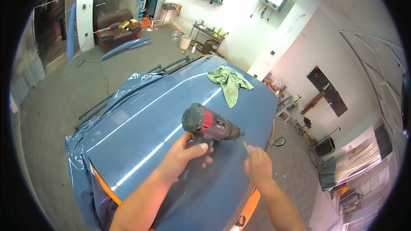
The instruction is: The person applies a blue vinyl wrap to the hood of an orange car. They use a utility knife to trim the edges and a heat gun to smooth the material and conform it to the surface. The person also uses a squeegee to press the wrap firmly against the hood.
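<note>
My left hand [186, 156] is wrapped around the handle of a dark heat gun [212, 124] with a red patch on its body. Its narrow nozzle points right, toward my right hand [259, 164]. The fingers of that hand are closed on a thin, pale strip-like tool [246, 146], mostly hidden in the grip. Both hands are above a long car panel covered in glossy blue film [141, 124]. Orange paint [104, 185] shows along the panel's edges. A crumpled green cloth [230, 83] lies on the film beyond the heat gun.
Loose, wrinkled film [79, 167] hangs over the left edge. Past the panel are a brown armchair [117, 30], film rolls [126, 48], a white bucket [185, 42] and a metal shelf [207, 36]. A side mirror [280, 142] juts out on the right.
</note>
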The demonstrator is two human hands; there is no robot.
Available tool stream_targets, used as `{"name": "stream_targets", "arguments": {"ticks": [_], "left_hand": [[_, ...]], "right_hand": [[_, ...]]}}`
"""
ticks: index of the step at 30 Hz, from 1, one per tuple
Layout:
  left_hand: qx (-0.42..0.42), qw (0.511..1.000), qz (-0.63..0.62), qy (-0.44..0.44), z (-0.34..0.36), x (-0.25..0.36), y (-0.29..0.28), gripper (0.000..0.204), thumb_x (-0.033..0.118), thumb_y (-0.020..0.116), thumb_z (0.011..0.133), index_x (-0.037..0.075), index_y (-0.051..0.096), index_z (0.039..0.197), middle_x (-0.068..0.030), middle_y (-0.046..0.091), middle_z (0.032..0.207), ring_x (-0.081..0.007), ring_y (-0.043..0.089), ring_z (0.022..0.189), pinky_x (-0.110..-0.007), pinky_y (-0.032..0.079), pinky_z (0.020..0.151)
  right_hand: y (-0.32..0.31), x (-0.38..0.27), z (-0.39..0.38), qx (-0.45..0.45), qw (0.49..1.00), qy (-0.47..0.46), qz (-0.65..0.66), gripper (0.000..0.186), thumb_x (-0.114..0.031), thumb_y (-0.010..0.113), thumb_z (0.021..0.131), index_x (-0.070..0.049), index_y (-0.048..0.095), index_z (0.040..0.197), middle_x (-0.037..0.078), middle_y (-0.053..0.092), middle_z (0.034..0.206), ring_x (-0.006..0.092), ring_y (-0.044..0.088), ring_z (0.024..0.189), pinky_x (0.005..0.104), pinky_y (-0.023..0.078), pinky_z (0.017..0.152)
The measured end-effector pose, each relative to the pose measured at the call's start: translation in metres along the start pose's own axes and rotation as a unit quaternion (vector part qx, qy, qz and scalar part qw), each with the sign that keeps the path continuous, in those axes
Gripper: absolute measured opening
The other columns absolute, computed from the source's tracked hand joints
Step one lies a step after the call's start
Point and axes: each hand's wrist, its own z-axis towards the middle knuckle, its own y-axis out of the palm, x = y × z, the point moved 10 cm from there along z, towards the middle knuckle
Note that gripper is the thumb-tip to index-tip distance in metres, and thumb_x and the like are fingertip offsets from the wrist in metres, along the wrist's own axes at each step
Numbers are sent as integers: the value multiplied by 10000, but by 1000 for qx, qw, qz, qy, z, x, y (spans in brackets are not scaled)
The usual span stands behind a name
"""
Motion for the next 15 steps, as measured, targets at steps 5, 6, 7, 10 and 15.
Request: {"name": "stream_targets", "arguments": {"ticks": [5, 6, 7, 10, 15], "left_hand": [[22, 999, 15, 22, 1, 6, -4, 529, 218, 702, 932, -1, 495, 1366, -177, 656, 1115, -206, 705, 877, -312, 590, 728], [40, 999, 15, 27, 0, 10, -9, 525, 222, 698, 935, 1, 496, 1366, -176, 657, 1114, -205, 705, 877, -311, 590, 728], [43, 998, 5, 34, 0, 13, -11, 519, 228, 702, 932, 8, 500, 1357, -171, 660, 1116, -203, 703, 884, -317, 585, 735], [72, 996, -20, 55, -2, 23, -21, 500, 239, 699, 920, 23, 507, 1328, -160, 663, 1123, -200, 697, 886, -325, 579, 736], [71, 995, -28, 66, -1, 27, -22, 506, 253, 696, 918, 22, 502, 1323, -170, 662, 1119, -192, 697, 875, -324, 588, 723]], "right_hand": [[26, -5, 9, -19, 999, 41, -3, 312, -128, 722, 893, -84, 649, 1194, 111, 609, 871, 330, 654, 721, 445, 544, 654], [31, -5, 14, -22, 999, 50, 1, 294, -135, 718, 904, -82, 648, 1185, 110, 609, 868, 330, 652, 708, 443, 542, 640], [35, -5, 18, -22, 998, 56, 7, 275, -141, 715, 915, -81, 647, 1176, 108, 608, 865, 331, 650, 694, 440, 541, 626], [47, -3, 27, -45, 996, 77, 0, 261, -169, 720, 932, -57, 642, 1154, 103, 612, 871, 301, 679, 705, 414, 556, 629], [57, 6, 26, -97, 989, 114, -19, 246, -198, 724, 934, -44, 621, 1096, 108, 625, 882, 291, 707, 735, 408, 576, 641]]}}
